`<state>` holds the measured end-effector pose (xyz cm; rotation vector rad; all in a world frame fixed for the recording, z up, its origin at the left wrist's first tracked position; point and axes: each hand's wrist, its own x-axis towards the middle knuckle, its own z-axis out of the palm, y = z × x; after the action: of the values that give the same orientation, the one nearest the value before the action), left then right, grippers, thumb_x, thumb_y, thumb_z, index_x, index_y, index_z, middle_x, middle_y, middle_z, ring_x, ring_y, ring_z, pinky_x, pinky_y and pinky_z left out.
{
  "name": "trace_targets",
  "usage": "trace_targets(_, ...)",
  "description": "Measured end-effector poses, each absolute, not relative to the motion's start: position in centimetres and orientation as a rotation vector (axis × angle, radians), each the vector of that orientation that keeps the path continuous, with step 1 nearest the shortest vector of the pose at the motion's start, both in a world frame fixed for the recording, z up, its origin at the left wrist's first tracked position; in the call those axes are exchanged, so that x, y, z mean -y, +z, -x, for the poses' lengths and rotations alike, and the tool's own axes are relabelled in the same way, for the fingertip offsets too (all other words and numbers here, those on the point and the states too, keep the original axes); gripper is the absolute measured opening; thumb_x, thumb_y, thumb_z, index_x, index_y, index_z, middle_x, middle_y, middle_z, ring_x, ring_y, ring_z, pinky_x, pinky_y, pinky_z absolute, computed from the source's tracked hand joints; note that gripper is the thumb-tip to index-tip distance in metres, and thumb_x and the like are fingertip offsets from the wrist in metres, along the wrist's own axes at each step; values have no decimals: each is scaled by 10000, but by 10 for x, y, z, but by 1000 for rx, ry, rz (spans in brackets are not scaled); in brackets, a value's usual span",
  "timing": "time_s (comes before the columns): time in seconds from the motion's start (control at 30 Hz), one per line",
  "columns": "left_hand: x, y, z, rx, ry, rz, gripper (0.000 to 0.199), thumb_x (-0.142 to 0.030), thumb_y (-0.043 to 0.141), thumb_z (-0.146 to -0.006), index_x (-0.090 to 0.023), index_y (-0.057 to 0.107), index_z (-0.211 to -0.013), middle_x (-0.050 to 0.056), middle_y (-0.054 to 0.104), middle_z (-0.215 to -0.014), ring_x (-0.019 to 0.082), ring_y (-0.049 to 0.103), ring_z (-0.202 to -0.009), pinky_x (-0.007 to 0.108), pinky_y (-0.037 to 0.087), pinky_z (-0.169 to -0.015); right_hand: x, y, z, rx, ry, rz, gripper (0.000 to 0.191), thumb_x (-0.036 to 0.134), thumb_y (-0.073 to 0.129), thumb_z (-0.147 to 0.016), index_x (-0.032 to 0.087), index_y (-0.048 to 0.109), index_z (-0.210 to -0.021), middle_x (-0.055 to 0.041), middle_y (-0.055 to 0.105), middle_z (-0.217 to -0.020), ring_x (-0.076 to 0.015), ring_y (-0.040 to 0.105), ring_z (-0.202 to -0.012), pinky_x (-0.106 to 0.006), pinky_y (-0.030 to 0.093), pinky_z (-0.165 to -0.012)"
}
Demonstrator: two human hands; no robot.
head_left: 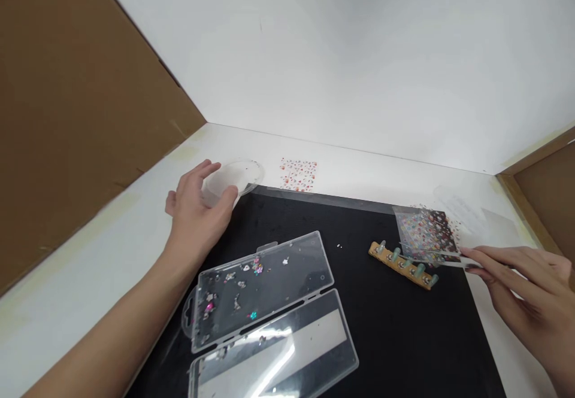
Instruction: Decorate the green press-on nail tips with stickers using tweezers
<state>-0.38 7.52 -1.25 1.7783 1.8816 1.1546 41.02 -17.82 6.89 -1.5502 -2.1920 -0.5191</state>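
The tweezers (471, 262) sit pinched between the thumb and fingers of the right hand (530, 290), over on the right side, pointing left across the patterned packet (424, 230) towards the strip of green nail tips (402, 266). From where I'm standing, I can't make out whether their points touch anything. The left hand (197, 206) is curved around the near side of a round clear dish (238, 176), thumb and fingers apart, though I can't tell if it really grips it. Near the dish, a small sticker sheet (299, 175) lies by the far edge of the black mat (381, 332). An open clear case (278, 287) rests on the mat between the forearms, with charms (one bright pink, one turquoise) scattered inside.
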Motion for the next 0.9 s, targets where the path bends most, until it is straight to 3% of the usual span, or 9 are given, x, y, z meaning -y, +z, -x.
trace_targets(0.43, -76, -15, 5, -1889, 1175, -1782, 701, -557, 601, -751, -196, 694, -1346, 188, 650, -1561, 423, 530, -1549, 742, 222, -1354, 179, 62, -413, 2190, -468, 1551, 487, 178, 643, -1101, 362, 657, -1552, -15, 801, -1054, -187, 731, -819, -394, 394, -793)
trace_targets(0.63, -75, -14, 5, -1882, 1154, -1781, 738, -577, 590, -769, -178, 683, -1383, 199, 632, -1584, 418, 501, -1580, 735, 178, -1370, 177, 63, -412, 2151, -432, 1567, 431, 194, 652, -1094, 384, 706, -1477, -3, 803, -1044, -187, 733, -821, -390, 398, -781)
trace_targets(0.9, -77, -19, 10, -1854, 1205, -1791, 691, -547, 622, -755, -202, 717, -1347, 174, 648, -1578, 436, 513, -1571, 760, 231, -1354, 180, 49, -407, 2065, -379, 1574, 474, 143, 641, -1076, 374, 689, -1487, -2, 783, -1066, -193, 739, -858, -378, 453, -799)
